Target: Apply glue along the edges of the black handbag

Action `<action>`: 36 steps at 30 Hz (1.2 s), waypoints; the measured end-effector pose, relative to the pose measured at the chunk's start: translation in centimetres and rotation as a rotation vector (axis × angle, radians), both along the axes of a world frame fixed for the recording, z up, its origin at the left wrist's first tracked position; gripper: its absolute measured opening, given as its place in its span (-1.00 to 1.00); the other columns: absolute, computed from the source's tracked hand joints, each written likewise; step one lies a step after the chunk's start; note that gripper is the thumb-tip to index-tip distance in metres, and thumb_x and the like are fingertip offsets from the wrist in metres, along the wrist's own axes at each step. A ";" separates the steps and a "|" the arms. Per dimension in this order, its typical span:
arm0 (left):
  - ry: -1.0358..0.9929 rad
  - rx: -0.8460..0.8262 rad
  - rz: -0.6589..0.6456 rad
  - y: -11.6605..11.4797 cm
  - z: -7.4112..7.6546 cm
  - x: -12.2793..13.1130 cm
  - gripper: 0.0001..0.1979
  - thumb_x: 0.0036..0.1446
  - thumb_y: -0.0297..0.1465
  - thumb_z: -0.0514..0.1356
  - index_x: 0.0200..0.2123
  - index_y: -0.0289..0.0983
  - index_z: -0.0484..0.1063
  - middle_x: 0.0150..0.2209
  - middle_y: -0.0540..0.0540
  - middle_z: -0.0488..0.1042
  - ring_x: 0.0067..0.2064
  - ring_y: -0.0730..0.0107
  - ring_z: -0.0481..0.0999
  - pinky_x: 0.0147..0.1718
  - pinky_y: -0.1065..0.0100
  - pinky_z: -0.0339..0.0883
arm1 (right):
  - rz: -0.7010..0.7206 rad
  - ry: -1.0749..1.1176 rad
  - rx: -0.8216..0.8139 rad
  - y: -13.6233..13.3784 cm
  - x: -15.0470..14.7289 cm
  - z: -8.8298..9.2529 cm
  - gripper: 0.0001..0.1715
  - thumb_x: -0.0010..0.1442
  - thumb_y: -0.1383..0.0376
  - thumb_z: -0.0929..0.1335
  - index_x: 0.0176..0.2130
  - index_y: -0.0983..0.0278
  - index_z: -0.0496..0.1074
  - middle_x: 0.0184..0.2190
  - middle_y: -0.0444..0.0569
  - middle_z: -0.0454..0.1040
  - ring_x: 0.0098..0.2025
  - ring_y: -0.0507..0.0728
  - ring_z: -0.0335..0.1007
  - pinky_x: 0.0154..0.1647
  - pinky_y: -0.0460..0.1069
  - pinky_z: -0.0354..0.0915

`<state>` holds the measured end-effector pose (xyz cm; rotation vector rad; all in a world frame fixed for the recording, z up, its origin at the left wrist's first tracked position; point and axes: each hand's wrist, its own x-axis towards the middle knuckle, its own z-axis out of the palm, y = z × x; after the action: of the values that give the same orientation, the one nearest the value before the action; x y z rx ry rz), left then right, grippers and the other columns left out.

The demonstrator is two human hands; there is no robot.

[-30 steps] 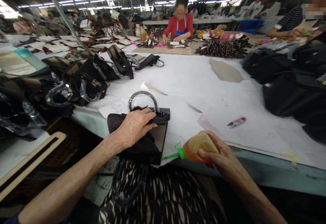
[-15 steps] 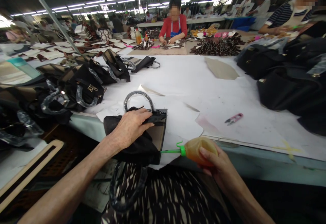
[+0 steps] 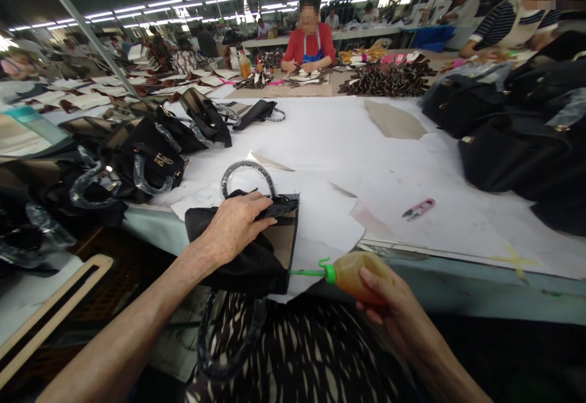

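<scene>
A black handbag (image 3: 263,275) lies on its side at the table's front edge, one wrapped ring handle (image 3: 247,168) on the far side and the other (image 3: 231,366) hanging towards my lap. My left hand (image 3: 240,223) grips its upper part, fingers over the black lining and thumb lower down. In my right hand (image 3: 396,305) is a soft squeeze bottle (image 3: 352,268) of amber liquid, probably glue, tipped sideways. Its thin green nozzle (image 3: 307,273) points left, with the tip at the bag's right edge; whether it touches cannot be told.
Pink-handled thread snips (image 3: 419,209) lie on the white paper (image 3: 315,140) to the right. Black handbags are heaped at left (image 3: 158,162) and right (image 3: 508,152). Across the table a co-worker in red (image 3: 309,43) handles small pieces. A wooden frame (image 3: 55,320) stands at lower left.
The view has shifted slightly. Both hands, the handbag and the bottle keep nearly the same position, the nozzle tip still at the bag's edge. The co-worker's hands across the table have moved a little.
</scene>
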<state>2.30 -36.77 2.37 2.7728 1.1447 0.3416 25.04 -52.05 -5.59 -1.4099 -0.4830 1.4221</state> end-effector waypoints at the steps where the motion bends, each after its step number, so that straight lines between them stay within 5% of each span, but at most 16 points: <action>1: 0.000 0.001 0.001 0.0 0.0 0.0 -0.86 0.12 -0.33 0.12 -0.28 -0.25 0.41 -0.34 -0.05 0.42 -0.30 0.36 0.44 -0.34 0.41 0.28 | -0.004 -0.001 -0.003 -0.1 0.0 -0.1 -0.48 -0.09 0.02 0.42 -0.19 0.26 0.36 -0.47 -0.08 0.41 -0.64 0.00 0.25 -0.80 -0.18 0.03; 15: 0.026 -0.045 0.015 0.3 0.2 0.1 -0.86 0.14 -0.33 0.11 -0.33 -0.29 0.39 -0.33 -0.05 0.40 -0.31 0.38 0.41 -0.33 0.42 0.25 | 0.061 0.040 -0.007 -0.9 0.1 0.0 -0.54 -0.02 0.05 0.41 -0.18 0.24 0.32 -0.51 -0.14 0.36 -0.62 -0.04 0.23 -0.75 -0.21 0.01; 26: 0.052 -0.042 0.017 0.4 0.2 0.2 -0.86 0.13 -0.33 0.12 -0.33 -0.28 0.38 -0.32 -0.04 0.40 -0.28 0.36 0.42 -0.31 0.42 0.25 | 0.043 -0.289 0.091 0.3 -0.4 2.1 -0.53 -0.03 0.03 0.39 -0.22 0.27 0.28 -0.56 -0.16 0.35 -0.65 -0.01 0.20 -0.74 -0.16 0.05; 36: 0.046 -0.044 0.028 0.5 0.2 0.3 -0.87 0.12 -0.34 0.14 -0.32 -0.29 0.40 -0.33 -0.04 0.40 -0.29 0.37 0.42 -0.31 0.42 0.24 | 0.079 -0.372 0.069 -0.6 0.0 1.9 -0.51 -0.03 -0.01 0.37 -0.22 0.27 0.31 -0.46 -0.12 0.38 -0.48 0.08 0.26 -0.58 -0.10 0.27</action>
<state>2.64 -36.22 2.53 2.7422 1.1870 0.2537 24.99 -52.69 -3.71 -1.6205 -0.8245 1.1925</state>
